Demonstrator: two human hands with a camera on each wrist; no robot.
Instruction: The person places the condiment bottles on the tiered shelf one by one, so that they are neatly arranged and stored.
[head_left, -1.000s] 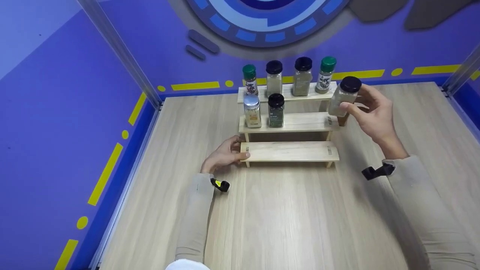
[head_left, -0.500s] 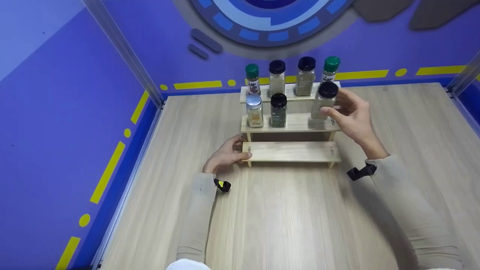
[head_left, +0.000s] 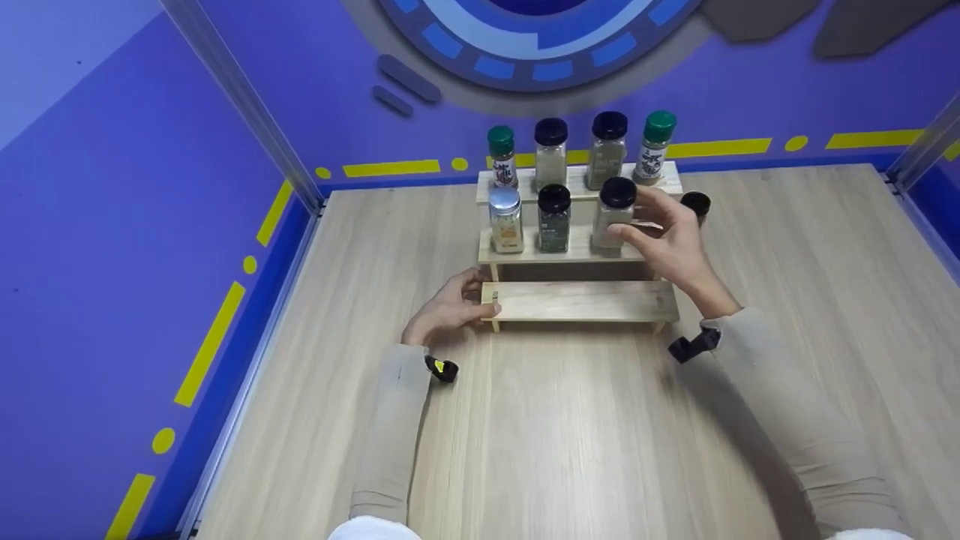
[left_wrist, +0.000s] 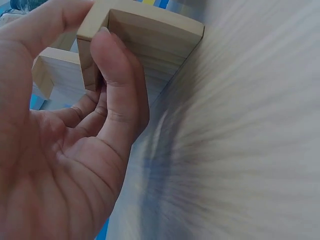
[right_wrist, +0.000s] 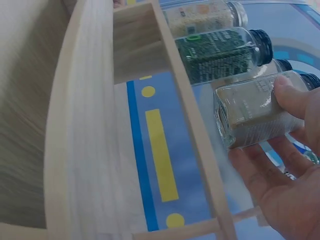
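Observation:
My left hand [head_left: 448, 309] grips the left end of the wooden three-tier rack [head_left: 581, 302] at its lowest shelf, thumb on top. In the left wrist view, curled fingers [left_wrist: 120, 85] wrap the shelf's end leg. My right hand [head_left: 679, 251] pinches a black-capped glass spice jar [head_left: 606, 225] of pale powder between thumb and fingers. That jar is upright at the middle shelf, right of a black-capped jar of green herbs [head_left: 554, 225] and a silver-capped jar [head_left: 506, 225]. I cannot tell whether its base touches the shelf.
On the top shelf stand two green-capped bottles [head_left: 503, 166] and two black-capped jars [head_left: 607, 161]. Another black-capped jar [head_left: 696, 202] is partly hidden behind my right hand, beside the rack's right end. A blue-purple wall [head_left: 300, 82] rises behind the table [head_left: 555, 427].
My right hand has carried the jar from beyond the rack's right end leftward and down to the middle shelf. Another jar at the right has come into view. My left hand has stayed put.

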